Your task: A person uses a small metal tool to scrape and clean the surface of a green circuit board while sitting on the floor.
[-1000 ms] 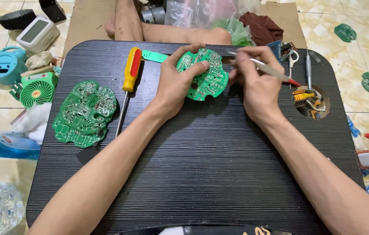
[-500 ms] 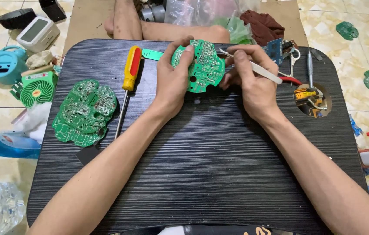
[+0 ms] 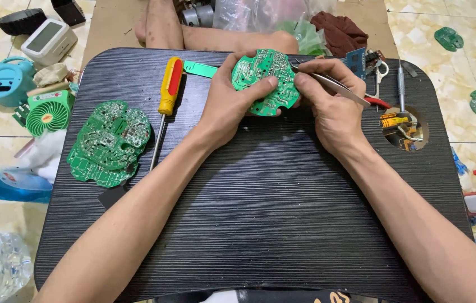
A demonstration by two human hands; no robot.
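Person holds a green circuit board and works it with tweezers, upper centre of frame.

Left hand grips the board tilted above the black table, thumb across its face; right hand pinches the tweezers, tips at the board's upper right edge. Risk (judgement): the tips could slip and scratch traces, or the board twist free. A second board and a yellow screwdriver lie at left.

The hands hide the green circuit board's lower edge, and the tweezers' tips are too small to tell.
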